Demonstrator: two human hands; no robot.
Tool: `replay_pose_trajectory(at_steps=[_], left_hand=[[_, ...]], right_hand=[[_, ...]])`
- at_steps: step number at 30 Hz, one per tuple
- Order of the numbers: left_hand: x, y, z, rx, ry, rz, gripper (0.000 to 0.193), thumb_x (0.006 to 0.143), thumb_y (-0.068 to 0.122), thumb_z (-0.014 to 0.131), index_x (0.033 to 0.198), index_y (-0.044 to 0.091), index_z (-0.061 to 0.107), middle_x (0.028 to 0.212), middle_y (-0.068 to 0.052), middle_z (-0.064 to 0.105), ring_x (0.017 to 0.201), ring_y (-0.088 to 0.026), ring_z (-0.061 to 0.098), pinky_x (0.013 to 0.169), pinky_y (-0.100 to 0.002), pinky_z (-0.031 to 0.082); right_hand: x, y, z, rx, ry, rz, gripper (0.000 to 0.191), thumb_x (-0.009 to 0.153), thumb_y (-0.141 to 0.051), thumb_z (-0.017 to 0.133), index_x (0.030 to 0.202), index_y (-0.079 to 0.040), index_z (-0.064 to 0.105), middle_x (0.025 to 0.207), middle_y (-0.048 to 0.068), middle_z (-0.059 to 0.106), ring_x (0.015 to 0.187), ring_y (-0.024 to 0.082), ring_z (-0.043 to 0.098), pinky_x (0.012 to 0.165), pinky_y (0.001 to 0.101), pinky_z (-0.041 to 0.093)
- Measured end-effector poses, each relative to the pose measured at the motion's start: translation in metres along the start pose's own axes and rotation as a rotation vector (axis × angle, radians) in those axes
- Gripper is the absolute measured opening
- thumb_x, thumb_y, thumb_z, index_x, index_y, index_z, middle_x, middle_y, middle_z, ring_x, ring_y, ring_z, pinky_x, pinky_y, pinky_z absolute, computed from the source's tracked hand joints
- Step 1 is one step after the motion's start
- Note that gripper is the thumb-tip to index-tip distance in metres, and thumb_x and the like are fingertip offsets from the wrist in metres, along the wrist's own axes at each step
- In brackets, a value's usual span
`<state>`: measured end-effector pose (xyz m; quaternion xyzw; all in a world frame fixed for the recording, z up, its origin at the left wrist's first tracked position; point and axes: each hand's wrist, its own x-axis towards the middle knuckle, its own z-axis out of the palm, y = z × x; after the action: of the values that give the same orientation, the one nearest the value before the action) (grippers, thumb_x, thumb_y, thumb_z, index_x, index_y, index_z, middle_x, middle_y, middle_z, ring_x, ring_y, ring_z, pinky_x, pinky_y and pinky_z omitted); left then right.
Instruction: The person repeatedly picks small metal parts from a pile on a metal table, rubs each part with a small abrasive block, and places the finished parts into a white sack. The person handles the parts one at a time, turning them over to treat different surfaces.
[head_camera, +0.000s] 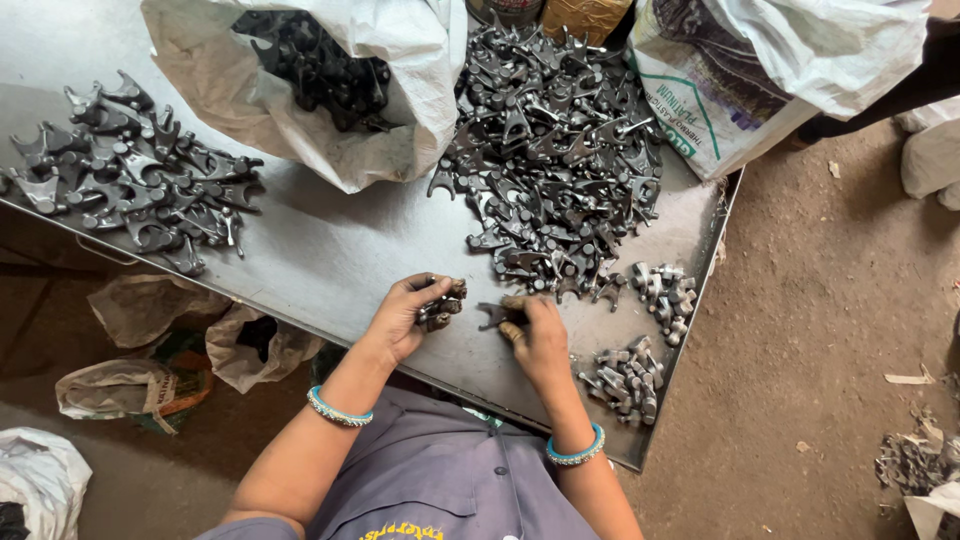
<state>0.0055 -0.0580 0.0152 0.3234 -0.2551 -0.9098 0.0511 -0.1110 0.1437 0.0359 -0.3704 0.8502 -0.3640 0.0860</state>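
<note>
Dark grey, near-black forked metal parts (555, 150) on dull silver-grey table (330, 255). White woven sack (330, 120), another w/ green stripe (720, 90). Turquoise beaded bangles (338, 408). Grey-lilac shirt (440, 480), yellow lettering. Brown dirt floor (830, 300).

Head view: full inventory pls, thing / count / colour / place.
metal table: one, grey, centre
forked metal parts: large heap, dark grey, table middle
second heap: many, dark grey, table left
small part clusters: two, lighter grey, table right edge
open sack: one, white, holds more parts
printed sack: one, white, top right
crumpled bags: several, on dirt floor, left
left hand: holds a few parts
right hand: grips one part
</note>
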Motion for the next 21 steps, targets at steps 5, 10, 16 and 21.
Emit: replay_pose_trajectory(at_steps=[5, 10, 16, 21], left_hand=[[0.0, -0.013, 0.016, 0.245, -0.011, 0.055, 0.023, 0.089, 0.013, 0.076, 0.111, 0.006, 0.078, 0.084, -0.006, 0.074, 0.063, -0.011, 0.064, 0.051, -0.025, 0.049], [0.002, -0.039, 0.038, 0.359, -0.154, 0.16, 0.019, 0.088, 0.013, 0.076, 0.107, 0.01, 0.073, 0.087, 0.0, 0.072, 0.075, -0.006, 0.065, 0.066, -0.022, 0.054], [0.01, -0.051, 0.047, 0.407, -0.222, 0.18, 0.019, 0.094, 0.021, 0.076, 0.087, 0.006, 0.067, 0.08, 0.003, 0.065, 0.074, -0.004, 0.057, 0.066, -0.021, 0.049], [0.007, -0.053, 0.049, 0.456, -0.25, 0.135, 0.031, 0.097, 0.028, 0.076, 0.08, 0.006, 0.062, 0.074, 0.004, 0.057, 0.066, -0.003, 0.048, 0.056, -0.021, 0.041]], right_hand=[[-0.013, 0.028, 0.001, 0.648, 0.003, 0.17, 0.036, 0.087, -0.004, 0.081, 0.118, -0.005, 0.064, 0.112, 0.006, 0.072, 0.102, 0.018, 0.068, 0.09, 0.0326, 0.055], [-0.026, 0.028, -0.006, 1.328, -0.054, 0.468, 0.036, 0.093, -0.015, 0.075, 0.126, -0.008, 0.061, 0.106, 0.004, 0.071, 0.093, 0.016, 0.065, 0.079, 0.0301, 0.055], [-0.027, 0.021, -0.01, 1.447, 0.009, 0.763, 0.036, 0.097, -0.031, 0.062, 0.123, -0.007, 0.064, 0.09, 0.005, 0.071, 0.077, 0.017, 0.067, 0.067, 0.0287, 0.056], [-0.023, 0.027, -0.009, 1.562, 0.036, 0.847, 0.031, 0.101, -0.028, 0.064, 0.115, 0.0, 0.068, 0.08, 0.006, 0.069, 0.065, 0.014, 0.064, 0.06, 0.0265, 0.054]])
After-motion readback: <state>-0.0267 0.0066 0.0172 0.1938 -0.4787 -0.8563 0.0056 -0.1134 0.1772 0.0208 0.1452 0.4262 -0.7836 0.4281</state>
